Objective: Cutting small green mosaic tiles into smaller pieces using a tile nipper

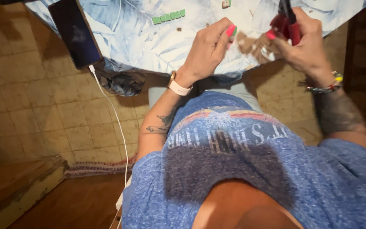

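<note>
At the upper right of the frame the right hand (306, 42) is curling shut around a pair of red-handled pliers (288, 22), its fingers wrapping the grips while the dark head of the tool is pointing up and running out past the top edge. The pliers are sitting inside that fist, above and a little left of the knuckles, over the table edge. Just left of centre at the top, the left hand (206, 51) is hovering over the same edge with its fingers bunched together and the pink-nailed thumb and forefinger pinching at something small with a green tip (234, 30); what that bit is cannot be told. The two hands are staying near each other but apart, the pliers lying to the right of the left fingertips. Both are working above a table covered with a blue and white leaf-print cloth (149, 42). Further left on the cloth a short row of green tiles (168, 17) is lying well apart from the hands. At the upper left a dark phone (75, 32) is hanging over the table edge, and a white cable (115, 114) is trailing from it down toward the lower middle of the frame. A white watch (178, 87) is circling the left wrist, a beaded bracelet (327, 87) the right.
</note>
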